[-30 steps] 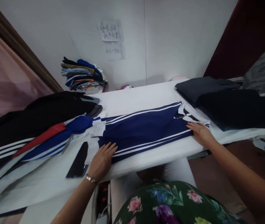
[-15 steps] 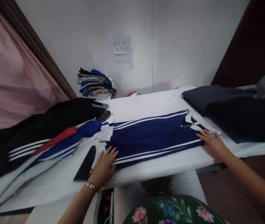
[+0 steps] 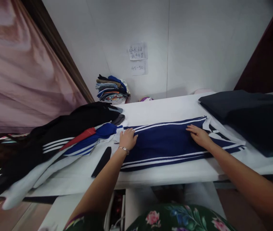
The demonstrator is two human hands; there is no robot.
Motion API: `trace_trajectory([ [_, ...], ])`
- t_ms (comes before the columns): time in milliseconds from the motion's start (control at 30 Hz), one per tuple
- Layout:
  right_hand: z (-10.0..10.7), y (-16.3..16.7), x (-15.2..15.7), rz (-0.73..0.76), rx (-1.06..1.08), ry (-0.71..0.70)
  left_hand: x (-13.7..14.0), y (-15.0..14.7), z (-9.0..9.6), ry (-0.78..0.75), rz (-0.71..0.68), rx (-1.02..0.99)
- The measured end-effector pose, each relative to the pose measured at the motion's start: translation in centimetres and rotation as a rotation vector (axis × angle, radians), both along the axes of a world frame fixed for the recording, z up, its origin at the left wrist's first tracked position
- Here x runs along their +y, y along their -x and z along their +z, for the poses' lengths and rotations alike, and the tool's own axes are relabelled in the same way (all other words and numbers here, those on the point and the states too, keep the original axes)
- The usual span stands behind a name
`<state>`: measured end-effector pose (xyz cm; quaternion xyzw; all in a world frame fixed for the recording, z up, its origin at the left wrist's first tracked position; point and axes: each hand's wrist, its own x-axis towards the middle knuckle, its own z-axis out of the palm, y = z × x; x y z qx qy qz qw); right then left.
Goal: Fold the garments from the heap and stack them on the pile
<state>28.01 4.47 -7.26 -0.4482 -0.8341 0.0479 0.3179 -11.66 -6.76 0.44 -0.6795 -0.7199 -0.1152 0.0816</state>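
Over on the white table [image 3: 165, 110], the navy striped garment [image 3: 162, 139] is just a long flat strip, not compact like the folded stack [image 3: 112, 88] yet, left hand [image 3: 128, 140] and right hand [image 3: 200, 136] loosely open on it, gripping nothing, messy heap [image 3: 61, 126] untouched.

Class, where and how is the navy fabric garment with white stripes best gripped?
Probably by the near long edge of the navy, white-striped fabric garment, coming from the person's side, left hand and right hand spread apart. It lies flat and lengthwise along the white-covered table, with nothing lying on that edge.
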Motion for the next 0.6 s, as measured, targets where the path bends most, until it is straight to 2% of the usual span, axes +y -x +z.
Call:
trace_trajectory([
  [100, 0.3, 2.3, 2.9, -0.059, -0.076, 0.059, 3.0, 0.1, -0.8, 0.051, 0.055, 0.003],
  [200, 0.7, 4.1, 5.0, -0.101, -0.198, 0.131, 4.5, 0.6, -2.0, 0.069, 0.102, -0.019],
  [367, 1.1, 5.6, 7.7, -0.120, -0.293, 0.212, 4.7, 1.3, -3.5, -0.029, 0.129, -0.056],
  [600, 1.7, 4.9, 9.9, -0.162, -0.386, 0.267, 4.6, 1.4, -3.2, -0.127, 0.163, -0.079],
])
